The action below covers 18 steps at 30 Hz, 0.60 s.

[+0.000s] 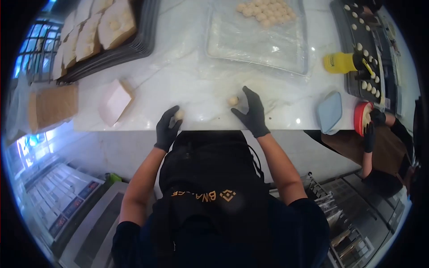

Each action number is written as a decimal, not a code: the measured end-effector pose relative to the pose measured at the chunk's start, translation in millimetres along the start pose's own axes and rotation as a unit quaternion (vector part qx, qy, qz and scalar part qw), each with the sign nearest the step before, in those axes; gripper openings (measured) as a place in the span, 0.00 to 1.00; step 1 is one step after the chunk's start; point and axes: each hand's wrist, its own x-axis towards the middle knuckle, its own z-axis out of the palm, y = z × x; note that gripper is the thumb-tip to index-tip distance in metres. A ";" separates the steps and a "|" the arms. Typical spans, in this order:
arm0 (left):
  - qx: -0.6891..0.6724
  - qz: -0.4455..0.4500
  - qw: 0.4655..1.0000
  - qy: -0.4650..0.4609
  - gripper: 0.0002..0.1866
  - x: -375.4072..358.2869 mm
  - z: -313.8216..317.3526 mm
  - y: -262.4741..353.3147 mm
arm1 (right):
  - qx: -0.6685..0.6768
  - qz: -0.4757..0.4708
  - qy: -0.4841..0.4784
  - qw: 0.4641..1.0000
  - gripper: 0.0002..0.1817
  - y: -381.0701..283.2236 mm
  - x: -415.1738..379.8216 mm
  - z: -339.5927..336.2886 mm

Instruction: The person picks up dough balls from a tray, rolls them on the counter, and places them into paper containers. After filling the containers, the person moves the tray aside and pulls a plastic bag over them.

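Note:
Both of my hands wear black gloves and are at the near edge of the white marble table. In my left hand [168, 128] the fingers curl around a small pale dough ball [179, 115], which shows at the thumb side. My right hand [254, 114] is open, thumb and fingers spread apart. Just left of its fingers a second dough ball [233, 101] rests on the tabletop, seemingly apart from the glove. Farther back, a plastic-lined tray [250, 57] carries a cluster of many dough balls [268, 12].
At left are stacked dark trays [145, 38] bearing slabs of bread [117, 24], a paper box [115, 102] and a cardboard carton [53, 107]. To the right lie a yellow bottle [339, 63], a blue-grey lid [330, 111] and a dark tray [350, 80]. A co-worker's gloved hands hold a red tub [359, 118].

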 end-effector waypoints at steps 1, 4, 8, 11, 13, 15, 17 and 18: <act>-0.014 -0.019 1.000 0.006 0.24 -0.6 -1.5 1.0 | 0.012 -0.009 -0.005 1.000 0.37 -1.9 0.6 0.5; -0.038 -0.061 0.996 0.051 0.25 7.0 -7.1 2.7 | -0.050 0.033 -0.180 0.982 0.31 -8.9 20.5 5.0; -0.046 -0.032 0.996 0.073 0.25 23.2 -15.3 -2.7 | 0.016 -0.083 -0.099 0.991 0.25 -4.9 19.7 18.1; 0.077 0.052 0.996 -0.001 0.24 31.5 -29.8 -14.3 | -0.075 -0.098 -0.058 0.991 0.21 -15.8 18.5 23.1; 0.070 0.074 0.994 -0.041 0.24 42.1 -51.3 6.1 | -0.085 -0.092 -0.071 0.990 0.22 -18.5 18.6 21.9; 0.066 0.087 0.992 -0.054 0.25 60.5 -85.6 15.3 | -0.031 -0.051 -0.110 0.992 0.22 -18.5 20.7 25.9; 0.063 0.141 0.988 0.015 0.25 83.4 -129.1 16.5 | 0.029 0.029 -0.128 0.991 0.22 -32.0 21.5 21.3; 0.061 0.167 0.983 0.050 0.25 97.1 -151.7 14.3 | 0.089 0.111 -0.146 0.979 0.21 -43.6 32.7 20.8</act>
